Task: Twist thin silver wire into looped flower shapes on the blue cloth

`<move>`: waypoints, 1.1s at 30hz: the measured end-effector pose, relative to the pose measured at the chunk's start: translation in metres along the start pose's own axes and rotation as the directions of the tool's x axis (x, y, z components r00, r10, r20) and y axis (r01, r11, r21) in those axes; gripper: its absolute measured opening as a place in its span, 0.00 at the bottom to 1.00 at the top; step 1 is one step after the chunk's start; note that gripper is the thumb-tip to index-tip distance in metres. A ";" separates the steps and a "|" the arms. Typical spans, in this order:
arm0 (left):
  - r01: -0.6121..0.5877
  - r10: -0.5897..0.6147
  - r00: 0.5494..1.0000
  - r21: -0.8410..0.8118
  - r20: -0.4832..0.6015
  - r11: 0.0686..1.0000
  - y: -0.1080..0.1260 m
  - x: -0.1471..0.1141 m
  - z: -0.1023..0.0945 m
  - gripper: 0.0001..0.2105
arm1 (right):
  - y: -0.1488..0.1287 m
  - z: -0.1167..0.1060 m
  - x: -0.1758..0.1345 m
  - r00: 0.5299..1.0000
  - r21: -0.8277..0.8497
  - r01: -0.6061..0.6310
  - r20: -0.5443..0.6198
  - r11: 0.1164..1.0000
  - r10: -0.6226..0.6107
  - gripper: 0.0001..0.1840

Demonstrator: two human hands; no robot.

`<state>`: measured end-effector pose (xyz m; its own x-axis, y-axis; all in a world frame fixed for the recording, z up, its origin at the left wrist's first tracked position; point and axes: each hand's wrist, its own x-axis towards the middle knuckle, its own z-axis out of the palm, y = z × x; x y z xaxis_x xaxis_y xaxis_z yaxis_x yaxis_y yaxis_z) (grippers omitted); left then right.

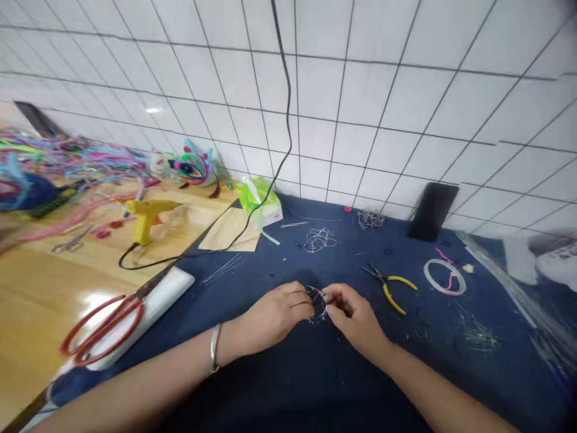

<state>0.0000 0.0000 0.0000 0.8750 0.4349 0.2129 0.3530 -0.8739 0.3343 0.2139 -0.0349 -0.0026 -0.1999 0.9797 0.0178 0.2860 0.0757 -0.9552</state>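
Observation:
Between my two hands is a small ring of thin silvery wire (pixel 323 305), held upright just above the dark blue cloth. My left hand (pixel 282 313) grips its left side with curled fingers; a metal bangle (pixel 215 347) circles that wrist. On the opposite side, my right hand (pixel 354 316) pinches the ring's edge between thumb and fingers. My fingertips hide parts of the ring. Yellow-handled pliers (pixel 390 287) lie open to the right of my right hand. Beyond the hands rests a loose tangle of wire (pixel 320 240).
At left lie red-handled scissors (pixel 108 328) on a white packet, and a yellow glue gun (pixel 146 218) with its cord. A phone (pixel 433 210) leans on the tiled wall. A pale ring (pixel 445 277), wire clippings (pixel 481 337) and a tissue pack (pixel 259 201) surround the work area.

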 end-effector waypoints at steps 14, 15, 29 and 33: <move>0.021 -0.016 0.997 0.066 -0.073 0.998 0.002 -0.002 0.001 0.08 | 0.002 0.001 0.004 0.991 0.170 -0.088 0.119 0.982 0.068 0.16; 0.016 -0.010 0.997 0.066 -0.081 0.998 0.002 -0.002 0.001 0.08 | 0.003 0.001 0.005 0.989 0.196 -0.100 0.131 0.976 0.075 0.17; -0.089 0.092 0.982 0.025 -0.164 0.996 0.003 0.001 -0.013 0.09 | 0.013 -0.003 0.008 0.971 0.382 -0.181 0.218 0.906 0.102 0.20; -0.074 0.077 0.979 0.024 -0.191 0.997 0.005 0.001 -0.016 0.09 | 0.009 -0.002 0.007 0.979 0.293 -0.160 0.166 0.943 0.114 0.20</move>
<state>-0.0028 -0.0004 0.0161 0.8203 0.3996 0.4091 0.2953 -0.9086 0.2953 0.2170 -0.0271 -0.0107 -0.3191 0.9372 -0.1408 0.0266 -0.1396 -0.9898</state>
